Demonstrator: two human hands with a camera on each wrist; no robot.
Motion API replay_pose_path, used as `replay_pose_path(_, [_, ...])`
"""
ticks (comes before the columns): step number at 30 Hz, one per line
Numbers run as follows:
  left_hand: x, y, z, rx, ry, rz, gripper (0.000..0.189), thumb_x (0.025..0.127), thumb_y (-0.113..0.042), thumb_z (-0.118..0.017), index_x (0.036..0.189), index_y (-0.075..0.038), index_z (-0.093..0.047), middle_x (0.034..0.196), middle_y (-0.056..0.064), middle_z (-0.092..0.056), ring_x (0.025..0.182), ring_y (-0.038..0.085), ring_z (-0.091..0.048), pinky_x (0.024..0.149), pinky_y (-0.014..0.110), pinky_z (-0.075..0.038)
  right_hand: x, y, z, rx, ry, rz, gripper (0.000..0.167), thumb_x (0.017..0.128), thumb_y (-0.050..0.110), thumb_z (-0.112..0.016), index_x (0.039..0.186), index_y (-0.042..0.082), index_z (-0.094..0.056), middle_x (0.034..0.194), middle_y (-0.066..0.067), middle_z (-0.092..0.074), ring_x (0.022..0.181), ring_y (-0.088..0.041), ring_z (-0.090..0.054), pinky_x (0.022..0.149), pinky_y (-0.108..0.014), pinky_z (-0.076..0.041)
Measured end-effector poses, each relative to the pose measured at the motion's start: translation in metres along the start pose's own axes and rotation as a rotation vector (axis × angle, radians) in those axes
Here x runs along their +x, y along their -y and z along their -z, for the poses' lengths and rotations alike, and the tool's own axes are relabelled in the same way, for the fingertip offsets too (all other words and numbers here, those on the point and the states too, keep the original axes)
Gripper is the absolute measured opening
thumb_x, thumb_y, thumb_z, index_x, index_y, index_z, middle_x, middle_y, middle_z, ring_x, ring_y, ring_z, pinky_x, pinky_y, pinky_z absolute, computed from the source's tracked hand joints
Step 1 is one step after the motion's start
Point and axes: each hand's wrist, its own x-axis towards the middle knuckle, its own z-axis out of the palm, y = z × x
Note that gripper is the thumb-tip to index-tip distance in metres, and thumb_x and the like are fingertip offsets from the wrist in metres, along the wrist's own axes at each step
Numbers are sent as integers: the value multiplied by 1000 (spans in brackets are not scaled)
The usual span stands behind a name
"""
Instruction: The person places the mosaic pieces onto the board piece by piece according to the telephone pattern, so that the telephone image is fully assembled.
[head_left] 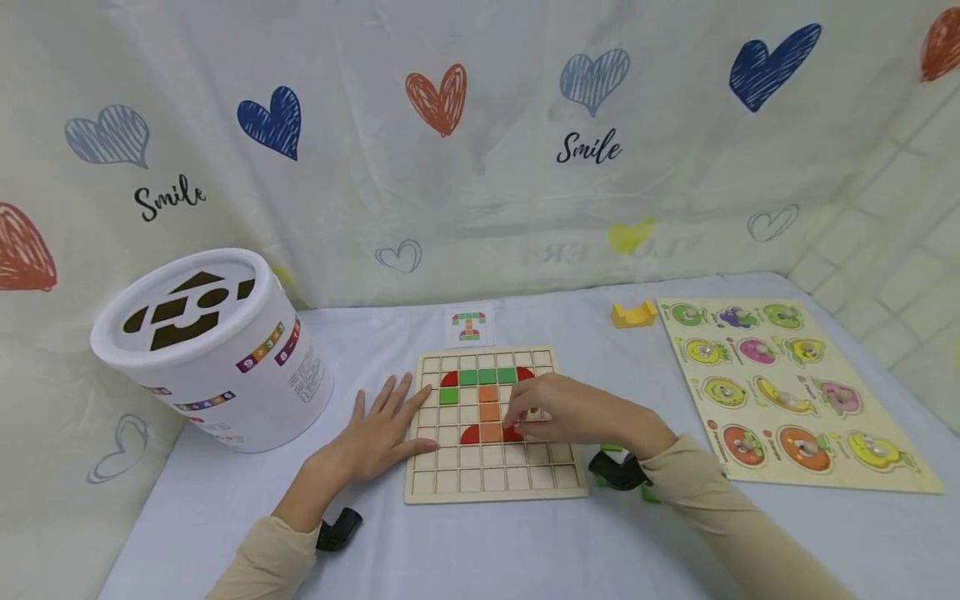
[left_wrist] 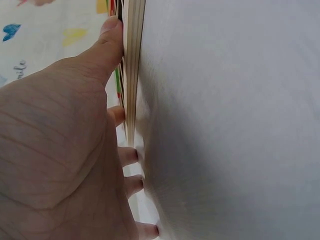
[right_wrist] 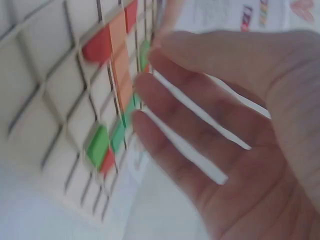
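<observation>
A wooden grid board [head_left: 457, 483] lies on the table with red, green and orange pieces in its cells. My left hand [head_left: 378, 437] lies spread at its left side, thumb and forefinger over the edge; in the left wrist view the thumb [left_wrist: 107, 45] rests against the board's edge [left_wrist: 132, 65]. My right hand [head_left: 558, 408] is over the board's right part, fingers loosely bent by a red quarter-round piece [head_left: 512, 434]. No piece shows between its fingers. An orange column [head_left: 489, 412] runs down the middle. A green square [right_wrist: 98, 145] sits in the right side of the grid.
A pattern card [head_left: 470, 325] lies behind the board. A white shape-sorter bucket [head_left: 292, 400] stands at left. A fruit puzzle board [head_left: 810, 392] and a yellow block [head_left: 633, 314] are at right. Loose green pieces [head_left: 650, 494] lie near my right wrist.
</observation>
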Motion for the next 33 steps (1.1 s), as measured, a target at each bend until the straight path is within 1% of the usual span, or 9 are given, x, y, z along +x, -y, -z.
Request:
replay_pose_path(3, [0,1,-1,7,4,1,90,101,-65,-56,168,-15,-23,174,21,-8,160,46,0,116,79,2,-20,-5,12,11,7,-53,18,94,-1,-73,105,10,-81,100,4,-72,92,-7,-64,86,-36,-58])
replay_pose_path(7, [1,3,-1,3,0,1,90,101,-65,-55,168,-16,-22,174,21,-7,160,45,0,116,79,3,-45,-14,23,-2,22,-119,19,93,0,-76,107,12,-80,102,6,-71,93,-11,-65,85,-37,-58])
replay_pose_path(9, [1,4,-2,2,-1,0,90,101,-65,-55,168,-16,-22,174,20,-7,160,45,0,116,79,3,-57,-21,26,-7,26,-139,20,92,0,-77,107,12,-80,102,7,-70,93,-12,-65,84,-36,-58])
replay_pose_path(13, [0,4,-2,-2,-4,0,90,101,-65,-55,168,-16,-23,174,21,-9,160,45,-1,115,80,2,-76,-37,26,11,27,-178,20,90,2,-80,107,12,-80,102,9,-71,93,-10,-66,85,-35,-59])
replay_pose_path(15, [0,3,-1,-1,-6,0,89,101,-65,-55,168,-15,-23,174,21,-9,160,45,-2,115,80,1,-82,-43,23,31,24,-176,20,89,3,-81,107,12,-80,102,10,-71,92,-9,-65,85,-34,-59])
replay_pose_path(18, [-1,2,-1,-1,-4,1,89,101,-64,-55,168,-15,-23,174,21,-9,160,45,-1,115,80,2,-88,-49,19,65,15,-151,21,88,5,-83,107,11,-80,102,9,-71,90,-8,-65,83,-32,-59])
replay_pose_path(21, [0,1,0,2,-1,2,89,101,-64,-54,168,-15,-23,174,21,-8,160,45,0,116,79,3,-91,-50,14,74,-4,-130,21,87,5,-85,107,10,-79,102,7,-69,88,-9,-64,81,-31,-59])
replay_pose_path(29, [0,0,0,5,5,11,89,101,-65,-54,168,-16,-22,174,20,-8,160,44,0,116,78,4,-89,-50,10,71,-24,-190,23,84,5,-87,106,9,-79,101,7,-70,88,-9,-65,80,-30,-59])
replay_pose_path(33, [0,0,0,0,4,13,89,101,-64,-55,168,-16,-23,174,21,-8,160,44,0,116,78,4,-87,-50,11,83,-21,-201,24,82,5,-89,104,8,-79,98,9,-70,86,-7,-64,78,-28,-58])
